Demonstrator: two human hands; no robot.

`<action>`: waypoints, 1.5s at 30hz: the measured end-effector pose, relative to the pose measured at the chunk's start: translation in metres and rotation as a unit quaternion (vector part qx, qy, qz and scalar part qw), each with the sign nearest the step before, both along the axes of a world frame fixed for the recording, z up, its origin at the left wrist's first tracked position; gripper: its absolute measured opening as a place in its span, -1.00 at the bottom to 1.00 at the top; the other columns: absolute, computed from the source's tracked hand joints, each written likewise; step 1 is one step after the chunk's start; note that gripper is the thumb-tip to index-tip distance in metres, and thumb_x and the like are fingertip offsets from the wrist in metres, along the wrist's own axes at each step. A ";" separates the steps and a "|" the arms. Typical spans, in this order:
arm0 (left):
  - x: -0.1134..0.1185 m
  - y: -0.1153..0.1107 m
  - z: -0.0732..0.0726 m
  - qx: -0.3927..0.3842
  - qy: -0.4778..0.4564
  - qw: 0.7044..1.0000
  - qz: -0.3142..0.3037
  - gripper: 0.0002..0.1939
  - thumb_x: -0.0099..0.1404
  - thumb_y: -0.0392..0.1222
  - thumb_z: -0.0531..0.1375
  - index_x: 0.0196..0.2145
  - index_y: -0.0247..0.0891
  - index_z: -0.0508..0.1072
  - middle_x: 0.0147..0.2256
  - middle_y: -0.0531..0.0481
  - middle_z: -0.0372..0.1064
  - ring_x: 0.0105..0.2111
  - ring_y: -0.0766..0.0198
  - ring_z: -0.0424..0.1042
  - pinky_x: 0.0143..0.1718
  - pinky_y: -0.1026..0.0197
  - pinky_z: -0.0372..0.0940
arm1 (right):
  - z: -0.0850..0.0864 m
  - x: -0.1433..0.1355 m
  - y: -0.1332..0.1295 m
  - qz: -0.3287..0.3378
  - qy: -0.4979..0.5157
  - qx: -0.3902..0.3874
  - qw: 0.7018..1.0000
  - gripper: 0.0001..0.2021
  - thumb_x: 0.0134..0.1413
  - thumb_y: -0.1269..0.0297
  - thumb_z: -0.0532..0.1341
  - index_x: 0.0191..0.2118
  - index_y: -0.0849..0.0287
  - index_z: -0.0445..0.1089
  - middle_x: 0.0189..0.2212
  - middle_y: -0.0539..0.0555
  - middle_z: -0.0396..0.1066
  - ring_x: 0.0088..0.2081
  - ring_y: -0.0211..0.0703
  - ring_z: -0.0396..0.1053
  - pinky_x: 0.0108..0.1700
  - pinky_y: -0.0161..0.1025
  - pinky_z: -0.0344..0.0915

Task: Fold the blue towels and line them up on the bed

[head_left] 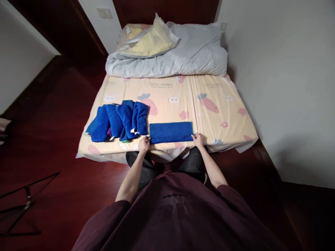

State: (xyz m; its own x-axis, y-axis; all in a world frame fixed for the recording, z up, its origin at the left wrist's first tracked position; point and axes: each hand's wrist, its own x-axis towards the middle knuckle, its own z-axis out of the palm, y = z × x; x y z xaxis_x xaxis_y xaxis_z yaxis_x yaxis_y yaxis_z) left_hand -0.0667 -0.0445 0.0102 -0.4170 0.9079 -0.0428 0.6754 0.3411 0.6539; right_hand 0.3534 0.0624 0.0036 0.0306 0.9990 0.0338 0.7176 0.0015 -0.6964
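A blue towel [170, 132] lies flat in a long rectangle near the front edge of the bed, a thin green border along its far side. At its near left corner, my left hand [144, 144] pinches the cloth. The near right corner is pinched between the fingers of my right hand [198, 139]. Just left of this towel sits a heap of folded blue towels [117, 120], several of them overlapping, with white tags and a bit of purple and green showing.
The bed [220, 120] has a cream sheet with carrots and rabbits. A grey quilt [199, 48] and a yellow pillow in a clear cover [154, 40] lie at its far end. A black metal stand [27, 202] is on the floor at left. A wall [282, 69] rises at right.
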 end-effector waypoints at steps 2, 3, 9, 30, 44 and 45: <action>0.002 -0.001 0.003 0.006 0.008 1.000 0.003 -0.69 0.42 0.02 0.13 -0.11 -0.24 0.52 -0.19 -0.22 0.58 -0.21 0.01 0.57 -0.11 0.06 0.39 | 0.005 -0.002 -0.003 0.004 0.006 0.039 0.999 -0.74 0.22 0.14 0.23 -0.10 0.17 0.53 -0.28 0.17 0.58 -0.26 0.04 0.51 -0.10 -0.06 0.45; 0.003 -0.003 0.005 0.021 0.020 1.000 0.002 -0.69 0.42 0.00 0.12 -0.08 -0.24 0.52 -0.16 -0.23 0.57 -0.18 0.01 0.56 -0.09 0.04 0.40 | 0.010 -0.002 -0.006 0.009 0.002 0.071 0.997 -0.73 0.25 0.17 0.20 -0.06 0.17 0.53 -0.20 0.21 0.58 -0.17 0.06 0.52 -0.02 -0.02 0.45; 0.019 -0.026 0.017 0.126 0.151 0.973 -0.121 -0.59 0.47 -0.11 0.05 0.17 -0.25 0.47 0.21 -0.28 0.39 0.25 -0.07 0.32 0.26 -0.12 0.22 | 0.036 -0.010 -0.041 0.189 -0.069 0.166 0.965 -0.63 0.43 0.28 0.05 0.17 0.14 0.50 0.18 0.20 0.46 0.23 0.06 0.35 0.34 0.07 0.24; 0.049 0.003 -0.004 0.007 0.175 0.947 -0.270 -0.34 0.40 -0.41 -0.10 0.39 -0.17 0.29 0.38 -0.27 0.19 0.43 -0.13 0.08 0.40 -0.41 -0.07 | 0.016 -0.035 -0.016 0.314 -0.174 0.077 0.930 -0.33 0.06 0.68 0.09 0.29 0.20 0.41 0.31 0.19 0.32 0.37 0.01 0.27 0.44 0.10 0.14; 0.032 -0.030 0.000 -0.001 0.167 0.937 -0.306 -0.24 0.28 -0.53 -0.10 0.39 -0.23 0.28 0.40 -0.25 0.15 0.44 -0.04 0.07 0.43 -0.27 0.01 | 0.025 -0.006 -0.024 0.320 -0.135 0.081 0.934 -0.38 0.07 0.69 0.05 0.19 0.21 0.51 0.23 0.18 0.43 0.29 -0.01 0.38 0.41 0.08 0.19; 0.031 -0.035 0.001 -0.003 0.163 0.937 -0.309 -0.23 0.27 -0.53 -0.10 0.39 -0.25 0.28 0.40 -0.24 0.14 0.44 -0.03 0.07 0.43 -0.25 0.01 | 0.026 -0.004 -0.026 0.325 -0.130 0.080 0.933 -0.39 0.08 0.68 0.06 0.19 0.19 0.51 0.23 0.17 0.43 0.29 -0.01 0.38 0.41 0.09 0.20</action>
